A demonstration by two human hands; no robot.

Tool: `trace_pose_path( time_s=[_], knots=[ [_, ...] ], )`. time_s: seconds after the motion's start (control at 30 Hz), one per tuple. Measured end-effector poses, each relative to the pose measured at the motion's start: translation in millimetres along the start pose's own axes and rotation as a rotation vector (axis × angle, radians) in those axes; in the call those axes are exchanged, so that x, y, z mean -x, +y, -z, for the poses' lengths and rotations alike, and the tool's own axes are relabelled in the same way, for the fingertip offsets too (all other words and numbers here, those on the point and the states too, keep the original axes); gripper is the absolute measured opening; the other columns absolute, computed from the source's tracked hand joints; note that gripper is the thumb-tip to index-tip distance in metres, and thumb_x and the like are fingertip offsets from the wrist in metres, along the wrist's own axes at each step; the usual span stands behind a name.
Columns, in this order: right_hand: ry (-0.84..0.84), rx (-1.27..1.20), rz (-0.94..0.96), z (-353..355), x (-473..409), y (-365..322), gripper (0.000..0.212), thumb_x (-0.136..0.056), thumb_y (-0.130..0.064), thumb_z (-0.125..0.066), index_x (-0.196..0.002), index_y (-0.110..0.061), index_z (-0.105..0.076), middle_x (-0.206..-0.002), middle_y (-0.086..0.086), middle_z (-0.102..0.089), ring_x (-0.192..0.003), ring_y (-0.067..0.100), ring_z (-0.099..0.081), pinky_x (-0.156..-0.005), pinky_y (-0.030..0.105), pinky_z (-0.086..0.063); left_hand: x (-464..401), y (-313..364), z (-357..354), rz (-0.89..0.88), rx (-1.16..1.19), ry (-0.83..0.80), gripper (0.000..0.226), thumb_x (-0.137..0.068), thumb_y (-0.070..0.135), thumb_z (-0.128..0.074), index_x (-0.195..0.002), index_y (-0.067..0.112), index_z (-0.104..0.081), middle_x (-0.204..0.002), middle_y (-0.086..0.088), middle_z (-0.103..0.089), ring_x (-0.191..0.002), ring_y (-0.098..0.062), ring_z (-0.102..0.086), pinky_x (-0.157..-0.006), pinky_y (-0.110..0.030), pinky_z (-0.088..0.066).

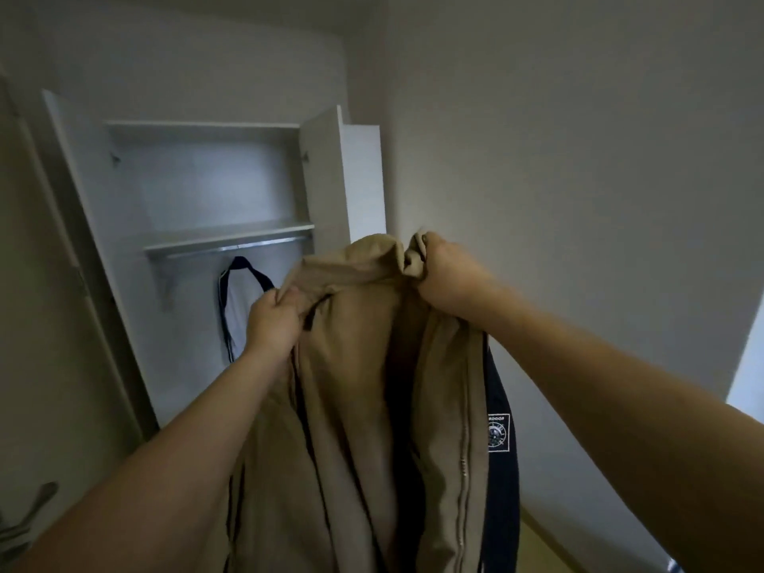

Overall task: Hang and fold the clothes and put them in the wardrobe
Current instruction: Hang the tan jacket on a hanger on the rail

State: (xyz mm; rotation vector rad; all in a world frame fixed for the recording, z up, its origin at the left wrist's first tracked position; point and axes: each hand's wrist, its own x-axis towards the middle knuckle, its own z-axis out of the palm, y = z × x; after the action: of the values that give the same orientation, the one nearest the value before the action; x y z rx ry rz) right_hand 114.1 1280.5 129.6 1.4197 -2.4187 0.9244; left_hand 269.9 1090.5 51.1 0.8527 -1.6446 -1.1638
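Observation:
A tan zip jacket (pixel 355 390) with dark navy lining and a white printed patch hangs in front of me, held up at chest height. My left hand (pixel 275 320) grips its left shoulder near the collar. Its right collar edge is bunched in my right hand (pixel 444 275), raised a little higher. Behind it stands the white wardrobe (pixel 198 192) with both doors open, a shelf and a metal rail (pixel 231 248) under it. On that rail hangs a white and navy garment (pixel 237 308), partly hidden by my left hand and the jacket. Whether a hanger sits inside the jacket cannot be seen.
The open right wardrobe door (pixel 330 175) stands close to the jacket's collar. A plain wall (pixel 578 159) runs along the right. At the bottom left edge lies something grey-green (pixel 25 519). Wooden floor (pixel 545 552) shows bottom right.

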Motion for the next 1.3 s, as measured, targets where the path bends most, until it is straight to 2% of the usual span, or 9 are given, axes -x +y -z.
trace_pose_path(
  time_s=[0.17,0.27,0.37,0.47,0.57,0.7,0.93,1.07,1.3],
  knots=[
    [0.020,0.117,-0.093,-84,-96,8,0.006,-0.087,-0.022,-0.048,-0.091,-0.018,-0.051,-0.084,0.003,-0.055,-0.078,0.027,-0.058,-0.069,0.034,-0.048,-114,-11,2,-0.083,0.049,0.038,0.026,-0.097,0.036,-0.050,-0.087,0.014,-0.058,-0.083,-0.009,-0.060,-0.074,-0.020,-0.056,-0.068,-0.030,-0.042],
    [0.049,-0.125,-0.238,-139,-158,7,0.013,-0.088,-0.026,-0.049,-0.075,-0.023,-0.049,-0.077,0.001,-0.056,-0.069,0.020,-0.055,-0.061,0.030,-0.042,-181,-28,2,-0.088,0.050,0.034,0.028,-0.098,0.035,-0.051,-0.081,0.012,-0.055,-0.075,-0.005,-0.057,-0.068,-0.016,-0.053,-0.062,-0.026,-0.040],
    [0.128,-0.422,-0.357,-196,-222,-3,0.012,-0.088,-0.026,-0.048,-0.078,-0.022,-0.052,-0.078,0.002,-0.057,-0.070,0.019,-0.055,-0.056,0.028,-0.039,-252,-56,10,-0.052,0.040,-0.038,0.037,-0.098,0.038,-0.050,-0.102,0.004,-0.064,-0.092,-0.013,-0.067,-0.081,-0.023,-0.062,-0.077,-0.034,-0.051],
    [0.171,-0.665,-0.470,-245,-292,-25,0.012,-0.088,-0.023,-0.047,-0.083,-0.018,-0.057,-0.078,0.003,-0.058,-0.072,0.021,-0.056,-0.058,0.030,-0.042,-322,-83,27,-0.008,-0.017,-0.124,0.027,-0.097,0.039,-0.050,-0.092,0.017,-0.064,-0.102,-0.013,-0.070,-0.092,-0.028,-0.067,-0.085,-0.039,-0.054],
    [0.216,-0.738,-0.498,-286,-362,-49,0.013,-0.088,-0.019,-0.046,-0.082,-0.017,-0.057,-0.076,0.004,-0.058,-0.070,0.022,-0.057,-0.064,0.035,-0.048,-389,-114,46,0.077,-0.065,-0.269,0.021,-0.097,0.040,-0.051,-0.095,0.024,-0.065,-0.099,-0.009,-0.072,-0.087,-0.023,-0.068,-0.074,-0.031,-0.053],
    [0.288,-0.755,-0.454,-345,-442,-74,0.015,-0.088,-0.020,-0.045,-0.075,-0.022,-0.052,-0.068,0.001,-0.055,-0.061,0.019,-0.053,-0.053,0.030,-0.040,-473,-161,66,0.176,-0.165,-0.418,0.026,-0.094,0.044,-0.057,-0.103,0.023,-0.068,-0.094,-0.004,-0.075,-0.088,-0.022,-0.071,-0.081,-0.035,-0.059],
    [0.099,-0.962,-0.411,-482,-575,-111,0.019,-0.091,-0.015,-0.052,-0.074,-0.016,-0.059,-0.067,0.006,-0.058,-0.062,0.023,-0.056,-0.056,0.032,-0.044,-609,-253,101,0.420,-0.304,-0.465,0.027,-0.091,0.026,-0.059,-0.109,0.009,-0.070,-0.100,-0.010,-0.074,-0.094,-0.028,-0.070,-0.086,-0.040,-0.058],
    [-0.040,-1.068,-0.354,-555,-646,-129,0.014,-0.093,-0.014,-0.053,-0.085,-0.011,-0.064,-0.074,0.006,-0.063,-0.068,0.022,-0.060,-0.057,0.029,-0.049,-687,-291,130,0.546,-0.353,-0.419,0.042,-0.063,0.013,-0.049,-0.100,0.002,-0.065,-0.094,-0.008,-0.070,-0.082,-0.023,-0.068,-0.077,-0.036,-0.057],
    [-0.275,-1.110,-0.221,-639,-763,-167,0.017,-0.094,-0.017,-0.053,-0.085,-0.008,-0.063,-0.077,0.008,-0.064,-0.072,0.023,-0.061,-0.064,0.032,-0.052,-827,-365,180,0.756,-0.702,-0.104,0.030,-0.097,0.025,-0.044,-0.117,0.006,-0.057,-0.107,-0.005,-0.067,-0.091,-0.024,-0.065,-0.084,-0.039,-0.049]
  ],
)
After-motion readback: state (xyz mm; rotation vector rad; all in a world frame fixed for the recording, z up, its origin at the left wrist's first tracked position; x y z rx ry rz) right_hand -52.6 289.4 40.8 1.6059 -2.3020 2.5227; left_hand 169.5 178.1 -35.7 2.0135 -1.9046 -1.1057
